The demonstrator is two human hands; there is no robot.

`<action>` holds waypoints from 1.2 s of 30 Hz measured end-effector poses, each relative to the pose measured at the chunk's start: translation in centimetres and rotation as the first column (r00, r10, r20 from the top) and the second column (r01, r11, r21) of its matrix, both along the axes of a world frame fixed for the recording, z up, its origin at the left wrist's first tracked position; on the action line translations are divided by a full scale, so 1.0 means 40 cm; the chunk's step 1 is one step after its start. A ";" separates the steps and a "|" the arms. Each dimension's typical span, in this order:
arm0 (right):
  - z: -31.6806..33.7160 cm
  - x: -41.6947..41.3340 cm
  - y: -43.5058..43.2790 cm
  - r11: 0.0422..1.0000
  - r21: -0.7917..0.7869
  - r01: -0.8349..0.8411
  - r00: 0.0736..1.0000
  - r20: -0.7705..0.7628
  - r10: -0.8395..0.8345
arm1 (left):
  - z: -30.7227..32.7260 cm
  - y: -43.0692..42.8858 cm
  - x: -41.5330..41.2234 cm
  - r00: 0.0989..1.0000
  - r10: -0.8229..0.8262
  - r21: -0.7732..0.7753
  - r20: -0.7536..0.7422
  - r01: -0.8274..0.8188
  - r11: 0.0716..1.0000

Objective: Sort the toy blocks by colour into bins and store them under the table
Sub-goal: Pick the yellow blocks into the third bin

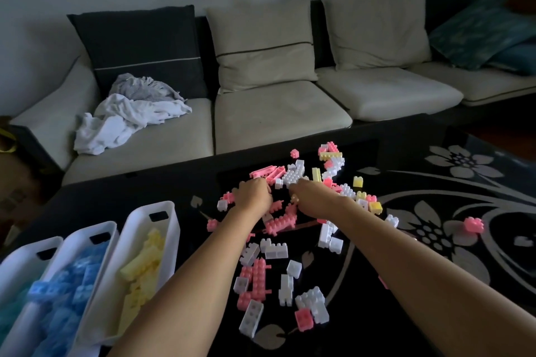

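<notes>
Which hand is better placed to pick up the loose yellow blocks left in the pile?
Right, probably. The right hand lies next to the yellow blocks, which sit on the pile's right side. The left hand is among pink blocks, though nearer the yellow bin.

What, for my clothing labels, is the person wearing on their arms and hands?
Nothing shows: the left hand and right hand are ungloved, the left forearm and right forearm bare down to the frame edge, with no sleeve, watch or bracelet in view.
</notes>
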State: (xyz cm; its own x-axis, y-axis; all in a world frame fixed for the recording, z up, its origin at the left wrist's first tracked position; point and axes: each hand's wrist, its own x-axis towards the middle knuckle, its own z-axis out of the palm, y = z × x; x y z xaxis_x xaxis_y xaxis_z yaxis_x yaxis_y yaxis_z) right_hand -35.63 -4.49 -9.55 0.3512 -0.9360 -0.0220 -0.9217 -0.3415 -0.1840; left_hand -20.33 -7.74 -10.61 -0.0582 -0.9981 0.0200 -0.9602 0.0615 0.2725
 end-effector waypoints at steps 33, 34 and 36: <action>-0.009 -0.308 0.162 0.843 0.113 0.527 0.796 0.283 -0.535 | 0.037 -0.047 -0.287 0.975 -0.222 0.066 -0.033 0.223 0.973; -0.008 -0.306 0.158 0.846 0.107 0.522 0.803 0.271 -0.530 | 0.031 -0.049 -0.288 0.975 -0.222 0.043 -0.030 0.223 0.974; -0.008 -0.304 0.158 0.866 0.082 0.494 0.833 0.242 -0.498 | 0.022 -0.042 -0.291 0.970 -0.242 0.009 -0.026 0.242 0.970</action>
State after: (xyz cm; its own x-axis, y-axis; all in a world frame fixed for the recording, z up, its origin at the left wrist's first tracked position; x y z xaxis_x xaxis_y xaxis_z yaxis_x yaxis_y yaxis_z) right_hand -47.79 1.85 -9.87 -0.1645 -0.9863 -0.0129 -0.8903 0.1541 -0.4285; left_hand -31.97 -9.42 -9.73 -0.2978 -0.9546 0.0124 -0.9103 0.2878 0.2976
